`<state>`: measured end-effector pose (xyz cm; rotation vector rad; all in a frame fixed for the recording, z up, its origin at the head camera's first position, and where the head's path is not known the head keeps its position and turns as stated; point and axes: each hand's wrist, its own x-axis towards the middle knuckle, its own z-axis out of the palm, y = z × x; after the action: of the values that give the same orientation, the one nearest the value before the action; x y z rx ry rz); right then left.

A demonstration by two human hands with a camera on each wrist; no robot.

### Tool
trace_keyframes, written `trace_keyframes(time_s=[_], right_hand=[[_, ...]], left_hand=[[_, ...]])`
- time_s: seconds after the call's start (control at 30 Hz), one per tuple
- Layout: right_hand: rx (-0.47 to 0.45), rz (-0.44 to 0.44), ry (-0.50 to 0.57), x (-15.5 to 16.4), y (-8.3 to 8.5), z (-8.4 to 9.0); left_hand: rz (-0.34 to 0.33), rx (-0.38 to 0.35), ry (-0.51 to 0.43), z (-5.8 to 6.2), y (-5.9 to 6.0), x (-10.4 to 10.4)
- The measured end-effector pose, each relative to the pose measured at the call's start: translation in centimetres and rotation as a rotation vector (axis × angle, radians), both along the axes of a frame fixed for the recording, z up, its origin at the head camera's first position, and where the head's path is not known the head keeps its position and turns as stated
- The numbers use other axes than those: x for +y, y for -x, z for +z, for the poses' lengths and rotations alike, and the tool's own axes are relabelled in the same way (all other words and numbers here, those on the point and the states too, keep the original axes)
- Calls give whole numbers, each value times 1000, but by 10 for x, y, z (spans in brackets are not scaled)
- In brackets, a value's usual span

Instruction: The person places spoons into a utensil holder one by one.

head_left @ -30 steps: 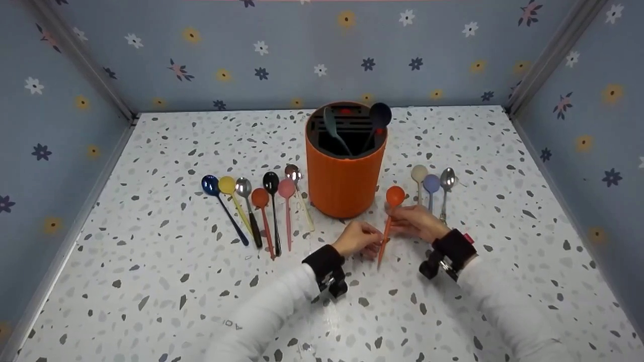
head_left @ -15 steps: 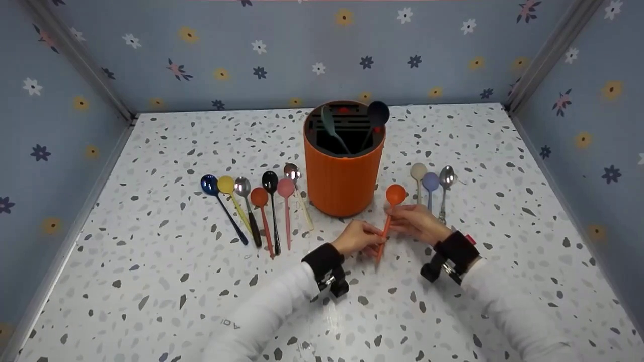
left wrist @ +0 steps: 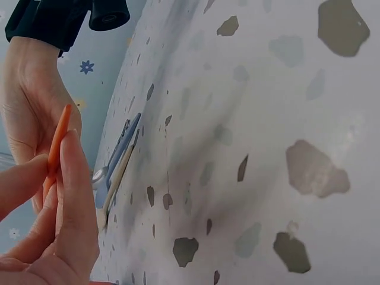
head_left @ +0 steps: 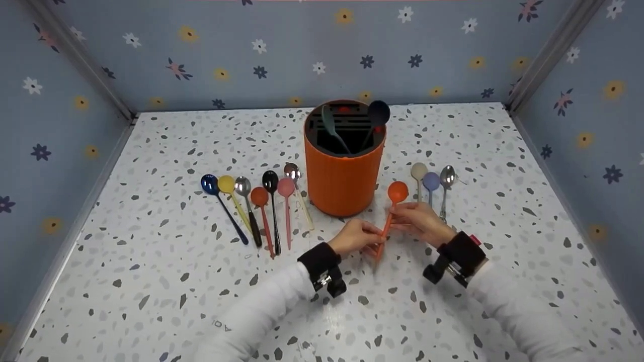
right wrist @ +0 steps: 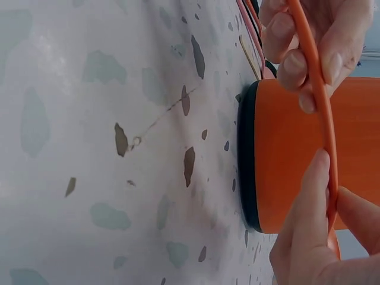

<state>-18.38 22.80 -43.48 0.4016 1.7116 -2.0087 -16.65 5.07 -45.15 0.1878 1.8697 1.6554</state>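
Both hands pinch an orange spoon (head_left: 390, 213) in front of the holder (head_left: 343, 168); left hand (head_left: 356, 237) grips its lower handle; right hand (head_left: 420, 222) grips mid-handle, bowl upward.

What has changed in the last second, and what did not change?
Both hands, the left hand and the right hand, keep pinching the orange spoon; its handle end has come up slightly off the table and its bowl sits a little higher. The orange holder and the spoon rows beside it stayed put.
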Motion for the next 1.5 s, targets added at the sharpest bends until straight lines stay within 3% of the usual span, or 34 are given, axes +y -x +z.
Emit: trace_keyframes(time_s=[0.27,0.6,1.2,1.5], right_hand=[[127,55,-38,0,0,13],[129,61,-103,-3,2,32],[212,87,-135,-3,4,73],[235,94,-139,-3,5,87]], left_hand=[[-5,-2,-61,15,1,-3],[-23,5,-35,33,3,-6],[-76,203,23,74,6,-9],[-68,226,22,87,7,-9]])
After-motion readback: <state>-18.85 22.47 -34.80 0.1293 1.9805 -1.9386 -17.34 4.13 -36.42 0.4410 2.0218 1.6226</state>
